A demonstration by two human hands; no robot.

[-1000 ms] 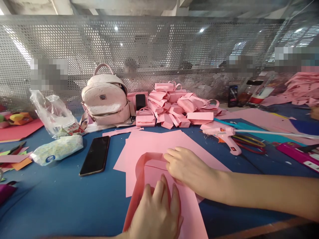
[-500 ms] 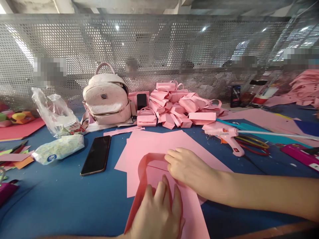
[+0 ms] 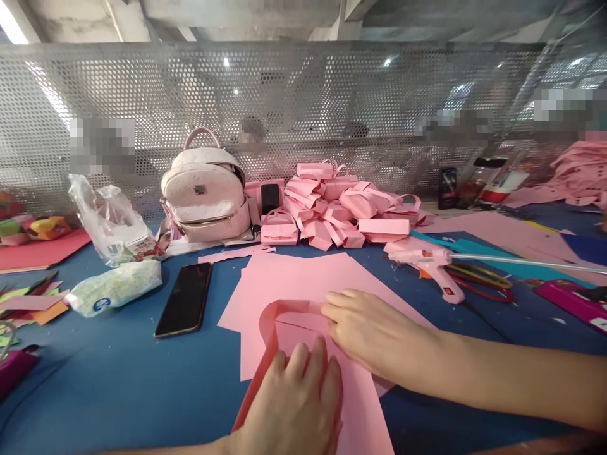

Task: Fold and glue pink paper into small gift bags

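A pink paper sheet (image 3: 363, 398) lies before me with its far end curled back over toward me. My right hand (image 3: 358, 322) has its fingers closed on the curled part at its right side. Bent over the near part of the folded paper, my left hand (image 3: 298, 395) presses on it, its fingers curled and close together; its fingertips are partly hidden. More flat pink sheets (image 3: 294, 272) lie beneath, spread on the blue table (image 3: 118, 392).
A phone (image 3: 184, 300), tissue pack (image 3: 116, 287), plastic bag (image 3: 111, 221) and backpack (image 3: 206, 196) are on the left. Folded pink paper pieces (image 3: 332, 205) are heaped behind the sheets. A pink glue gun (image 3: 431, 262) and scissors (image 3: 481, 278) lie at the right.
The camera view has tilted up slightly. My left hand's fingers have drawn closer together on the paper, and my right hand has shifted slightly right along the curl.
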